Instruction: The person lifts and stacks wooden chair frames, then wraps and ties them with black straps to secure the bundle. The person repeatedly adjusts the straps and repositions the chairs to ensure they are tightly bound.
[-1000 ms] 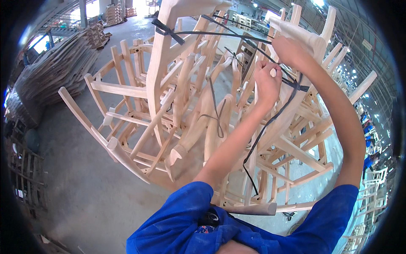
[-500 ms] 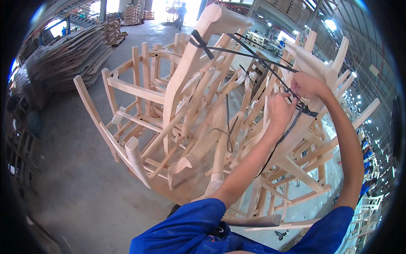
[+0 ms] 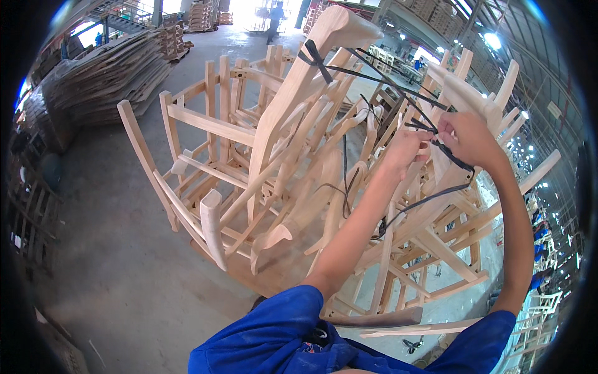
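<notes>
Unpainted wooden chair frames [image 3: 272, 118] lie stacked and tangled in front of me. A black strap [image 3: 456, 161] runs across them from a knot around the tall near post to the frames at the right. My left hand [image 3: 408, 149] has its fingers curled at the strap's end. Close beside it, my right hand [image 3: 466, 138] pinches the strap at a crossing or knot; the fingers partly hide it. Below my hands a loose length of strap droops against the wood. Another thin black strap [image 3: 345, 168] hangs among the frames in the middle.
A tall stack of flat sheets [image 3: 106, 78] stands at the far left on the concrete floor [image 3: 118, 249]. A person [image 3: 275, 22] is far off near the bright doorway. More pale chair frames [image 3: 542, 318] stand at the lower right, with people in blue beyond.
My left hand has shifted slightly left and down, away from the right hand. The right hand has moved a little right. The strap below them now bows out in a loose loop.
</notes>
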Available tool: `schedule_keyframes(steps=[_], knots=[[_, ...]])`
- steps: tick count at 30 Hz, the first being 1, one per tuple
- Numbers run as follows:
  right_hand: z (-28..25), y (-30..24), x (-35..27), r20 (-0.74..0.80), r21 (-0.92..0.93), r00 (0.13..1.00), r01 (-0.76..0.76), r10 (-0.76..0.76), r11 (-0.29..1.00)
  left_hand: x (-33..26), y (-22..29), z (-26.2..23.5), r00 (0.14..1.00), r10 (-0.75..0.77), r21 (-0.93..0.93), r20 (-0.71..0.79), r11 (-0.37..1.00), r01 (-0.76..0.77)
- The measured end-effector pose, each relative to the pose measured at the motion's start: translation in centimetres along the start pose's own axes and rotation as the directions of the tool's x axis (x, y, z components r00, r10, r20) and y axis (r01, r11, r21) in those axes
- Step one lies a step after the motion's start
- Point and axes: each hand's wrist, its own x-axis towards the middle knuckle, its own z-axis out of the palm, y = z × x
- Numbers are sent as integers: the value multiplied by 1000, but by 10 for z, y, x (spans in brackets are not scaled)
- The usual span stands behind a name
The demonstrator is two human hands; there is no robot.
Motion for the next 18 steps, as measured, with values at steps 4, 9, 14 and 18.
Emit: schedule_keyframes(steps=[4, 9, 14, 18], knots=[[22, -12, -20, -139, 127, 989, 69, -51, 990, 14, -2, -2, 994, -52, -266, 93, 961, 75], [8, -6, -31, -53, 170, 996, -56, 66, 984, 7, -6, 18, 998, 22, -66, 64, 998, -18], [4, -6, -57, -43, 496, 976, -167, 216, 852, 23, -17, 18, 953, 238, -27, -187, 969, -247], [20, -5, -73, -106, 560, 956, -169, 273, 811, 47, -26, 22, 977, 140, -365, -163, 911, -191]])
